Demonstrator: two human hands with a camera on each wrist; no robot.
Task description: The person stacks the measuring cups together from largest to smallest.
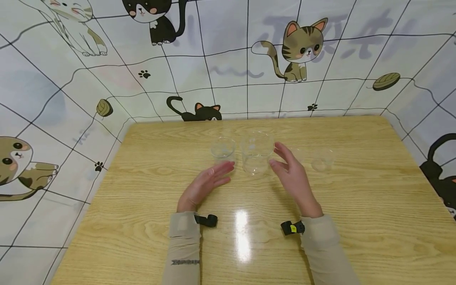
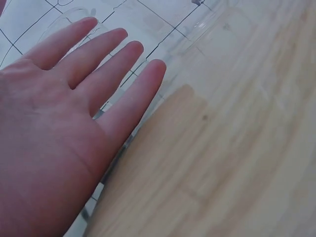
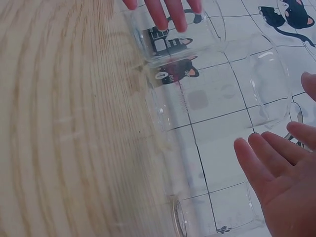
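Note:
Two clear beakers stand side by side on the wooden table, a larger one [image 1: 255, 158] and, to its left, a smaller one [image 1: 223, 149]. In the right wrist view, faint printed marks show on the larger beaker [image 3: 222, 94]. My left hand [image 1: 206, 184] is in front of the smaller beaker, its fingers extended and slightly spread, holding nothing. At the right side of the larger beaker is my right hand [image 1: 293, 180], thumb and fingers apart; whether a fingertip touches the glass I cannot tell. The left palm [image 2: 49, 128] fills much of the left wrist view.
Right of my right hand stands a small clear vessel [image 1: 322, 161], faint against the wood; another clear edge shows just beside the hand. The wooden table [image 1: 142, 158] ends at cat-patterned sheets [image 1: 228, 71] behind and at both sides. Glare marks the table's middle front.

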